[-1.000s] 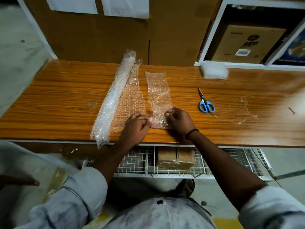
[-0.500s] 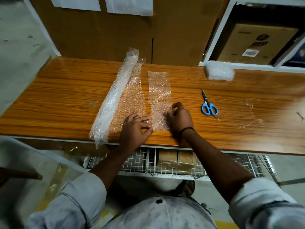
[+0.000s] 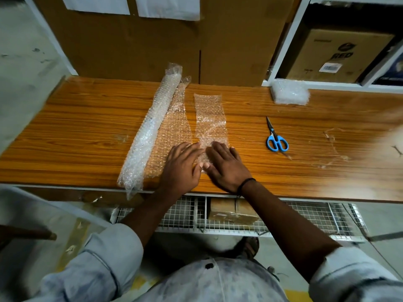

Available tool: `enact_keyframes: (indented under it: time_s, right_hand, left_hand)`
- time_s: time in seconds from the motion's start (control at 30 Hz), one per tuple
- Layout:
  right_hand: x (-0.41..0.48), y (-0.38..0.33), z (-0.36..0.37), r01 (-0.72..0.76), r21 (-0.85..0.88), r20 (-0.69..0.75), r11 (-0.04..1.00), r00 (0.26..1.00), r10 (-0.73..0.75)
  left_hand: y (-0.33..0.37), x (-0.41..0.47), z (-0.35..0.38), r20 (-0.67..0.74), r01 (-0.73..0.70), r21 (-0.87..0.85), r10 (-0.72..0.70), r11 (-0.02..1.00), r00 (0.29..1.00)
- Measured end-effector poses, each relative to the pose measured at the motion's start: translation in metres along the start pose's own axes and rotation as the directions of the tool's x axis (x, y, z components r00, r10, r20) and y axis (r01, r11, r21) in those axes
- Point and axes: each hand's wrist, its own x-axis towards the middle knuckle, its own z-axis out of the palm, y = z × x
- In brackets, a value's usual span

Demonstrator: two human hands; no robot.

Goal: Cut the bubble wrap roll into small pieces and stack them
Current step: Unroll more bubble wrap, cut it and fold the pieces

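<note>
A long bubble wrap roll (image 3: 150, 129) lies lengthwise on the wooden table (image 3: 82, 127), with its loose sheet (image 3: 172, 129) spread flat to its right. A separate cut strip (image 3: 209, 118) lies right of that sheet. My left hand (image 3: 182, 165) and my right hand (image 3: 226, 166) rest flat, fingers straight, side by side on the near end of the strip, pressing it to the table. Blue-handled scissors (image 3: 276, 138) lie shut on the table to the right of my hands. A stack of small cut pieces (image 3: 290, 91) sits at the back right.
Large cardboard boxes (image 3: 139, 46) stand against the table's back edge. A white shelf (image 3: 287, 40) at the back right holds a printed carton (image 3: 335, 55). Under the table's front edge, a wire rack (image 3: 305, 216) holds a brown box (image 3: 231, 211).
Both hands slid forward along the strip and flattened; their fingers, curled at the strip's near end before, now lie straight on it. The camera view shifted slightly.
</note>
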Motion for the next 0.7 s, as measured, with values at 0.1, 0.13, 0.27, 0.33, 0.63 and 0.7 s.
enact_keyframes:
  time_s: [0.1,0.13,0.27,0.33,0.63,0.7]
  right_hand:
    - [-0.004,0.007,-0.002,0.009,0.039,-0.046,0.999,0.999,-0.007]
    - [-0.006,0.011,-0.002,0.018,0.037,-0.045,0.999,0.999,-0.017]
    - [-0.014,0.025,-0.005,0.069,0.006,-0.036,0.998,0.997,-0.068]
    - [-0.017,0.029,-0.008,0.109,-0.005,-0.029,0.994,0.994,-0.110]
    - [-0.009,0.052,-0.021,0.217,0.084,-0.049,0.973,0.976,-0.213]
    - [-0.005,0.051,-0.023,0.256,0.062,-0.105,0.965,0.963,-0.249]
  left_hand:
    - [-0.001,0.001,-0.005,0.049,-0.123,-0.015,0.123,0.992,0.991]
    - [-0.002,0.002,-0.007,0.078,-0.162,-0.001,0.161,0.987,0.984]
    - [-0.010,0.008,-0.006,0.128,-0.238,0.079,0.227,0.968,0.965]
    - [-0.013,0.011,-0.003,0.110,-0.242,0.073,0.234,0.967,0.966]
    - [-0.012,0.018,-0.005,0.102,-0.118,-0.206,0.141,0.971,0.985]
    - [-0.013,0.019,-0.009,0.148,-0.133,-0.216,0.167,0.967,0.975]
